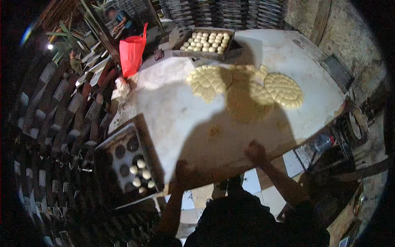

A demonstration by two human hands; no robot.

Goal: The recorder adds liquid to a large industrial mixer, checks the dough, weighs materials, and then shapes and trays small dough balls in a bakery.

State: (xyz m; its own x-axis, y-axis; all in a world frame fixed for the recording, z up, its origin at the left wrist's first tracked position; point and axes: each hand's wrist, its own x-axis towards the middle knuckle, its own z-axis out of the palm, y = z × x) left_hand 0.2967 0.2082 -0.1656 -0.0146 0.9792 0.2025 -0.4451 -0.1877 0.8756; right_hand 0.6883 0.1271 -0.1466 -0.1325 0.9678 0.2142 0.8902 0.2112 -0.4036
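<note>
My left hand (pixel 182 168) rests at the near left of the pale worktable (pixel 164 111), deep in shadow, so its fingers barely show. My right hand (pixel 256 152) is on the table near its front edge, fingers curled in; whatever may be under or inside them is hidden. Beyond the hands lie flat rounds of dough cut into segments: a left round (pixel 209 81), a right round (pixel 284 90), and a darker mass of dough (pixel 249 103) between them in my shadow. A small dough-coloured smear (pixel 214 131) marks the tabletop.
A tray of dough balls (pixel 177 52) stands at the back. Below the left edge, a dark tray (pixel 142 136) holds several dough balls. A red bag (pixel 131 55) stands at the far left, with a person (pixel 121 22) beyond. A plastic bottle (pixel 325 142) sits right of the table.
</note>
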